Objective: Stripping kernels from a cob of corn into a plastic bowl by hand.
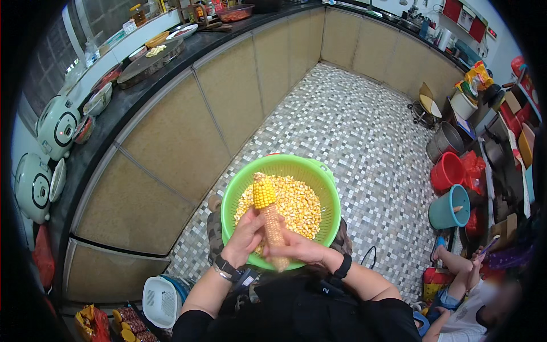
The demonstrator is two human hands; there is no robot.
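Over a green plastic basket (pixel 232 188), I hold corn with yellow kernels (pixel 264 194) at its far end. A bare, pale cob (pixel 273 228) runs back toward me from there. I cannot tell whether it is one partly stripped ear or two pieces end to end. My left hand (pixel 246 232) is closed round the left side, just below the kernels. My right hand (pixel 297 246) is closed on the bare cob's near part, fingers across it. Loose yellow corn kernels (pixel 299 208) fill the basket's bottom, which sits between my knees.
A dark counter (pixel 122 100) curves along the left, bearing rice cookers (pixel 58 128) and dishes. White baskets (pixel 160 302) stand at lower left. To the right are a red bucket (pixel 447 171), a blue bucket (pixel 449 206) and a seated person (pixel 464 319). The floor (pixel 353 114) is mosaic tile.
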